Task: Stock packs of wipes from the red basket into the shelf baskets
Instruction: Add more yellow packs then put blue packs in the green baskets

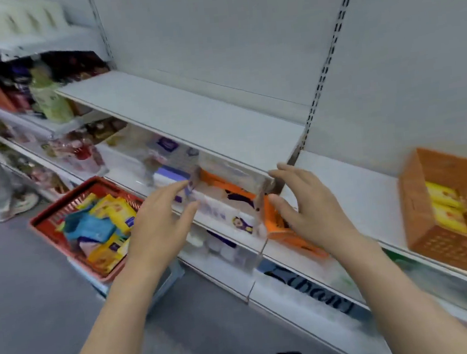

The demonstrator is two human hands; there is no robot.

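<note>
- Left hand point(161, 222): fingers straight, empty, near white wipes pack point(224, 214).
- Right hand point(311, 210): fingers extended, empty, over orange shelf basket point(276, 224).
- Red basket point(59, 219): yellow packs inside.

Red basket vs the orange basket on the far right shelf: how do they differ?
The red basket sits low beside the aisle floor; the orange basket sits up on the shelf. The red basket is piled with a loose mix of yellow and blue packs; the orange basket holds only a few yellow packs, with much of its inside bare. Both are perforated plastic and hold yellow packs.
</note>
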